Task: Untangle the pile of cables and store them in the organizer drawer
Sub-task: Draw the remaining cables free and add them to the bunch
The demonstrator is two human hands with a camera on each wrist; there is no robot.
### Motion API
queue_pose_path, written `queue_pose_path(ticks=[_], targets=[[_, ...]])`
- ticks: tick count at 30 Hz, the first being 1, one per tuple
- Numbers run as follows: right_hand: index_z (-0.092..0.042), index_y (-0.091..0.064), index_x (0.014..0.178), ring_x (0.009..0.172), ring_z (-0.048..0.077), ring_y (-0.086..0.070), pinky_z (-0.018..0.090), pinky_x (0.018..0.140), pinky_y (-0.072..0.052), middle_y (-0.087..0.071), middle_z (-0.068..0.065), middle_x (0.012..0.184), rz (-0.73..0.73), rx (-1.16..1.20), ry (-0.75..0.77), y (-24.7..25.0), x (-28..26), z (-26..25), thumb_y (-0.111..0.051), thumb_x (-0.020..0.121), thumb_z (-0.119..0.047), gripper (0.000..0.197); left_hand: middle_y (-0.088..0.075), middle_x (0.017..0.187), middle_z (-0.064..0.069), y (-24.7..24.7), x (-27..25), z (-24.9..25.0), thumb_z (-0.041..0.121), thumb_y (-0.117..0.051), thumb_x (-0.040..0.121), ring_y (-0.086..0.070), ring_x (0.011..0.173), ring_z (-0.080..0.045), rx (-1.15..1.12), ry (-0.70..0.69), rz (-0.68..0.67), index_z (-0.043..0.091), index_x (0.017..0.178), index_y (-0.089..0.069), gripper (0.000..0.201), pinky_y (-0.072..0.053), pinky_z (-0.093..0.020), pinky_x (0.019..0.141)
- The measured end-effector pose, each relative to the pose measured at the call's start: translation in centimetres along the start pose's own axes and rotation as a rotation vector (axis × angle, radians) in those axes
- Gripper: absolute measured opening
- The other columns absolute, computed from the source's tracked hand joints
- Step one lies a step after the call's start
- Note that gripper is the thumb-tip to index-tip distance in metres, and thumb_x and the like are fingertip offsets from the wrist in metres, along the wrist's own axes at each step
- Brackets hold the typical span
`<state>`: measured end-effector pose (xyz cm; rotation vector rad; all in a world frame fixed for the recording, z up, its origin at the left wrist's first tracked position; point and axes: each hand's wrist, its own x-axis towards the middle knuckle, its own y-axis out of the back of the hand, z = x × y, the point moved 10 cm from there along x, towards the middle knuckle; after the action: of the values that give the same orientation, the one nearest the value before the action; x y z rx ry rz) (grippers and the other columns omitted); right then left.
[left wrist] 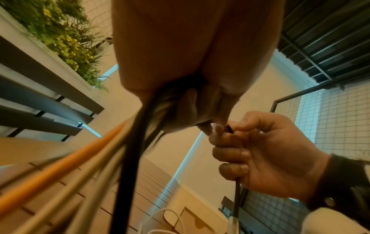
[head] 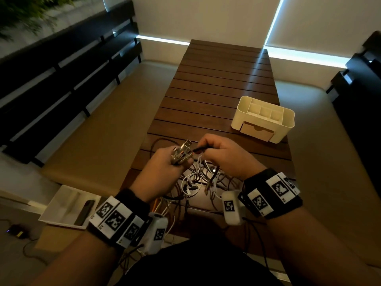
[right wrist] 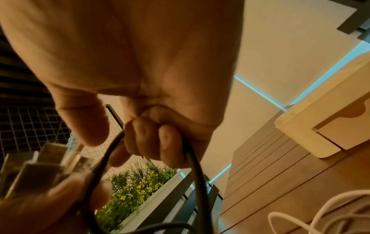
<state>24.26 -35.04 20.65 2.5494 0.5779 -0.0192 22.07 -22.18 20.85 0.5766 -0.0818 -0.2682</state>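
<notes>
So, mid-untangle. Left hand [head: 162, 162] clenched round a bunch of plugs [head: 182, 152], metal USB ends sticking up past the knuckles, their cords trailing down into the pile of cables [head: 198, 182] on the near end of the table [head: 216, 79]. Right hand [head: 224, 155] pinching one black cable [head: 199, 149] just beside those plugs, other fingers curled round the same cord lower down.

Handling-wise: light, floppy stuff, probably a bit slick on the white cords, and prone to snagging on each other. Best grabbed at the plug or just behind it, since that's the only stiff part; worth feeding an end back through loops rather than yanking, which would likely tighten knots.

Room: loads of bare slats beyond the pile for laying out freed cords. Organizer [head: 262, 118] sits close to the right edge of the table, well apart from the pile, drawer [head: 257, 132] looking closed and facing this way. Pile spills over the near edge, so loose ends could slide off.
</notes>
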Motion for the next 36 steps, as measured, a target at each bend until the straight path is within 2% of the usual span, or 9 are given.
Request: queue_pose_path(ticks=[5,8,14,19,23,26,32,34,36], targets=[[-0.023,-0.064,0.093,0.057,0.008,-0.045,0.032,0.06,-0.04,-0.051,-0.007,0.068,0.034,-0.036,-0.039,0.8,-0.1,0.9,-0.053,0.101,-0.033,0.017,-0.05,0.061,0.0,3.8,0.2,-1.8,0.022,-0.063,0.097,-0.038,0.045,-0.003,-0.09,0.069,0.193,0.006,0.081,-0.06,0.023,-0.035,-0.018,0.046],[-0.021,-0.064,0.092,0.059,0.008,-0.047,0.033,0.063,-0.043,-0.052,-0.006,0.07,0.067,-0.071,-0.078,1.2,-0.4,2.1,-0.052,0.101,-0.039,0.023,-0.039,0.056,0.001,6.0,0.1,-3.5,0.026,-0.064,0.096,-0.034,0.048,-0.012,-0.163,0.134,0.283,0.011,0.073,-0.051,0.031,-0.03,-0.031,0.049],[-0.026,-0.064,0.091,0.068,0.011,-0.058,0.033,0.071,-0.051,-0.062,-0.002,0.08,-0.04,-0.134,-0.12,0.3,-0.6,2.5,-0.052,0.101,-0.036,0.018,-0.042,0.061,-0.003,5.2,0.2,-4.2,0.027,-0.064,0.096,-0.038,0.054,-0.017,-0.133,0.186,0.189,-0.001,0.083,-0.056,0.031,-0.032,-0.031,0.052],[-0.021,-0.071,0.102,0.095,0.023,-0.066,0.048,0.093,-0.053,-0.071,0.002,0.098,-0.231,-0.154,-0.099,-1.9,-1.5,1.0,-0.057,0.097,-0.042,0.025,-0.041,0.047,0.01,3.3,0.0,-3.4,0.021,-0.065,0.096,-0.034,0.042,-0.006,-0.15,0.186,-0.027,0.017,0.075,-0.055,0.024,-0.031,-0.023,0.045],[-0.024,-0.074,0.103,0.09,0.016,-0.068,0.041,0.089,-0.054,-0.072,0.001,0.098,-0.211,-0.114,-0.043,-2.9,-1.6,-0.9,-0.052,0.1,-0.043,0.03,-0.039,0.051,0.008,2.1,0.0,-2.9,0.021,-0.065,0.096,-0.033,0.043,-0.01,-0.208,0.17,-0.06,0.004,0.083,-0.056,0.023,-0.03,-0.023,0.042],[-0.025,-0.077,0.097,0.069,0.006,-0.063,0.028,0.072,-0.051,-0.07,-0.002,0.082,-0.245,-0.09,-0.094,-3.7,-2.3,0.0,-0.055,0.098,-0.045,0.029,-0.039,0.051,0.006,2.9,0.0,-3.7,0.02,-0.063,0.097,-0.033,0.042,-0.01,-0.288,0.171,0.023,-0.009,0.101,-0.059,0.03,-0.03,-0.023,0.041],[-0.021,-0.076,0.09,0.068,0.003,-0.067,0.019,0.07,-0.048,-0.074,-0.005,0.081,-0.612,-0.082,-0.261,-8.0,-5.5,4.1,-0.064,0.095,-0.04,0.022,-0.037,0.049,0.008,5.9,0.0,-7.2,0.017,-0.061,0.098,-0.031,0.041,-0.011,-0.436,0.222,0.177,-0.011,0.109,-0.058,0.031,-0.03,-0.022,0.042],[-0.029,-0.074,0.099,0.083,0.0,-0.066,0.025,0.082,-0.049,-0.074,-0.01,0.095,-0.577,-0.242,-0.294,-8.0,-5.2,6.6,-0.064,0.088,-0.057,0.032,-0.036,0.051,0.005,6.2,-0.1,-8.0,0.015,-0.061,0.098,-0.029,0.041,-0.011,-0.471,0.233,0.188,-0.013,0.11,-0.056,0.032,-0.029,-0.022,0.042],[-0.036,-0.07,0.107,0.095,0.003,-0.063,0.032,0.09,-0.051,-0.069,-0.012,0.104,-0.365,-0.338,-0.322,-6.3,-3.8,8.4,-0.059,0.082,-0.071,0.044,-0.035,0.053,0.004,6.3,-0.3,-8.6,0.017,-0.062,0.097,-0.028,0.043,-0.012,-0.494,0.235,0.18,-0.014,0.111,-0.054,0.035,-0.028,-0.024,0.043]])
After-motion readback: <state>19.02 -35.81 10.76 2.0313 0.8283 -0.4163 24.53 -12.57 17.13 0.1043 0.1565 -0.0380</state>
